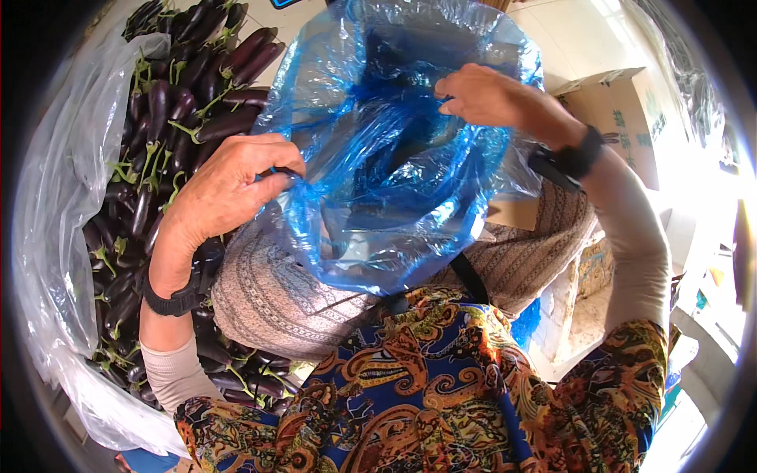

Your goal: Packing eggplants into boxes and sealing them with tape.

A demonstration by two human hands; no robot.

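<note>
A blue see-through plastic bag (394, 256) spreads wide over my lap, its mouth facing up and its film crinkled. At its left rim, my left hand (236, 181) is closed, pinching the gathered edge between thumb and fingers. My right hand (485, 98) reaches over the right side of the mouth with curled fingers; pleats of the blue film run toward its fingertips, which look closed on the film. What lies deep inside the bag is dark and hard to make out. Many dark purple eggplants (158, 110) with green stems are heaped beside my left arm.
Clear plastic sheeting (59, 260) borders the eggplant heap on the left. A printed cardboard box (611, 118) stands beyond my right wrist. Light floor tiles (544, 35) show at the back, and a worn pale block-like object (587, 299) is beside my right leg.
</note>
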